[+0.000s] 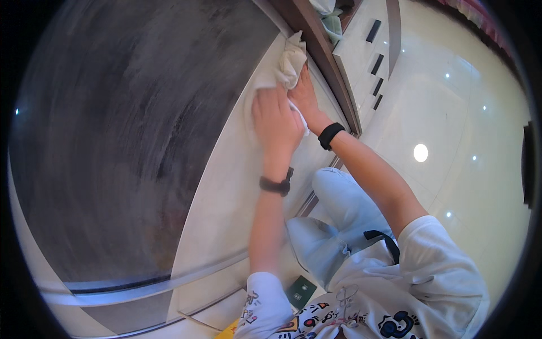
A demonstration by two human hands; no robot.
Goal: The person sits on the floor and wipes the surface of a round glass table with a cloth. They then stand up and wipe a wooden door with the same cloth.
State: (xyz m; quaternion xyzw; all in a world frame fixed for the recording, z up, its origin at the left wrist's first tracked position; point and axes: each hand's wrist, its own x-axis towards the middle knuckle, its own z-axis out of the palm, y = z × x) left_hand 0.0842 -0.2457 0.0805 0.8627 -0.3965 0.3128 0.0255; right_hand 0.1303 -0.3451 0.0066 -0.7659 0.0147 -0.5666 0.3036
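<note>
My left hand (pixel 277 116), slightly blurred, presses a white cloth (pixel 300 116) against the pale panel (pixel 228 156) of a large door with a dark grey section. The cloth's edge shows beside the wrist side of the hand and above the fingers. Just to the right, partly behind it, my right hand (pixel 305 95) is at a crumpled beige cloth (pixel 292 63), its fingers reaching up along the cloth's right side near the door's edge. Part of the right hand is hidden by the left hand and the cloth. Each wrist bears a black band.
Right of the door stand a brown cabinet frame (pixel 330 63) with cloth items inside and white drawers (pixel 360 55) with black handles. Glossy tiled floor (pixel 423 182) lies at the right. A metal rail (pixel 127 292) runs along the door's lower edge; a dark green item (pixel 301 292) lies near my shirt.
</note>
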